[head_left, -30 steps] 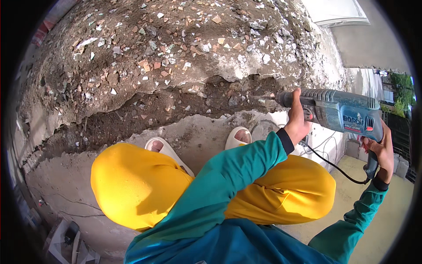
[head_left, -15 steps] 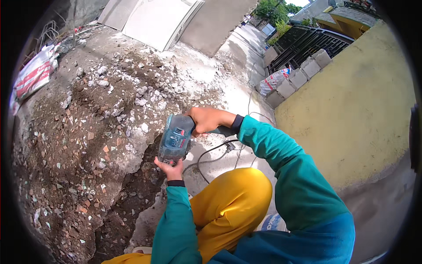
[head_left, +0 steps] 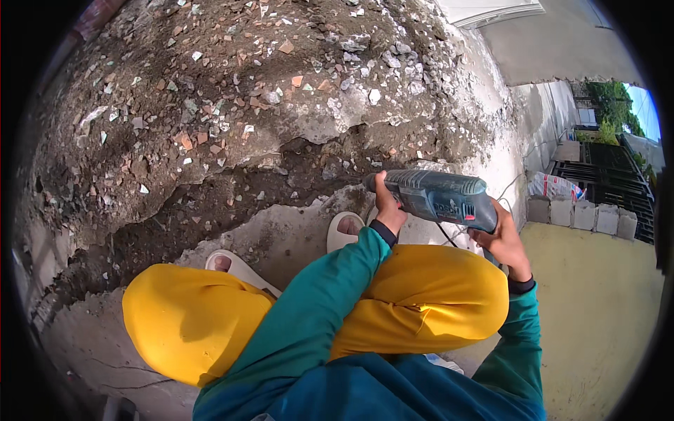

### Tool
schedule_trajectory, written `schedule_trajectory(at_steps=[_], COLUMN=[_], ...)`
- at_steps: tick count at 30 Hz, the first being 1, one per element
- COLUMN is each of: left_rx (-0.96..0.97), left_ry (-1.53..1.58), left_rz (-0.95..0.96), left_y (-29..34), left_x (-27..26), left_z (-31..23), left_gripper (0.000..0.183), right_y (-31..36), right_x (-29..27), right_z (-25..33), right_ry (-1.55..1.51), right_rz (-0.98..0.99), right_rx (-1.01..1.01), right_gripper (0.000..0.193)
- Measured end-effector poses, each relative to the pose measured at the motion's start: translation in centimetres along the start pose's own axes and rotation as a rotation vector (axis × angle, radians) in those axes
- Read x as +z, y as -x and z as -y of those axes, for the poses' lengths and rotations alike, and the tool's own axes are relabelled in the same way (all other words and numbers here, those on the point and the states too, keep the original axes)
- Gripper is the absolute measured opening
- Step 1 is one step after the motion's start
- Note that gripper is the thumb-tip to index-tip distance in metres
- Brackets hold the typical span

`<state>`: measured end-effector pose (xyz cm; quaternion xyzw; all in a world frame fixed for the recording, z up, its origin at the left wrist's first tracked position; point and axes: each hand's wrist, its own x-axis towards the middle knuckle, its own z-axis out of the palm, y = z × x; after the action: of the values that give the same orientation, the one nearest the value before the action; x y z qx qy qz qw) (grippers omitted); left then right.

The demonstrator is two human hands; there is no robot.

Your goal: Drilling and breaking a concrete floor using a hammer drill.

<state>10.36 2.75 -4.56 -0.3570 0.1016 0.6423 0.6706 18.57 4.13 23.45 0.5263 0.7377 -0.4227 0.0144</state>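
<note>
A dark teal rotary hammer (head_left: 439, 196) lies nearly level across my view, right of centre, its front end pointing left. My left hand (head_left: 388, 208) is closed around its narrow front part, near the tool's nose. At the rear, my right hand (head_left: 503, 242) grips the handle, which the palm and fingers partly hide. Below the nose is a broken concrete edge (head_left: 309, 214) beside a dirt trench (head_left: 232, 189). Any bit in the nose is hard to make out against the soil.
My bent knees in yellow trousers and my white sandals (head_left: 239, 272) are close below the tool. Rubble and tile shards (head_left: 186, 140) cover the ground beyond the trench. Concrete blocks (head_left: 583, 214), a sack (head_left: 554, 186) and a yellow wall (head_left: 597, 302) stand on the right.
My view has swung left and down toward the trench. The rotary hammer has turned from pointing toward me to pointing left, with both hands still on it.
</note>
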Motion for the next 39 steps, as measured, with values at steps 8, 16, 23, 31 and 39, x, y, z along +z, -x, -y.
schedule_trajectory(at_steps=[8, 16, 23, 31, 39], left_rx=[0.003, 0.137, 0.231, 0.128, 0.157], left_ry=[-0.096, 0.109, 0.283, 0.162, 0.1], left_rz=[-0.032, 0.179, 0.195, -0.026, -0.195], left_y=[1.1, -6.8, -11.0, -11.1, -1.4], left_x=[8.2, 8.2, 10.7, 6.7, 1.9], left_z=[0.5, -8.4, -9.8, -7.0, 2.6], left_gripper=[0.045, 0.049, 0.055, 0.055, 0.044], right_y=[1.1, -14.7, -24.3, -18.4, -0.5], right_x=[-4.7, -1.2, -4.2, -4.0, -2.9], right_z=[3.2, 5.7, 10.3, 3.0, 0.7], right_ry=[-0.016, 0.468, 0.512, 0.357, 0.242], right_rz=[-0.107, 0.029, 0.306, 0.217, 0.133], right_rx=[0.021, -0.233, -0.199, -0.024, 0.044], right_gripper=[0.055, 0.047, 0.033, 0.041, 0.055])
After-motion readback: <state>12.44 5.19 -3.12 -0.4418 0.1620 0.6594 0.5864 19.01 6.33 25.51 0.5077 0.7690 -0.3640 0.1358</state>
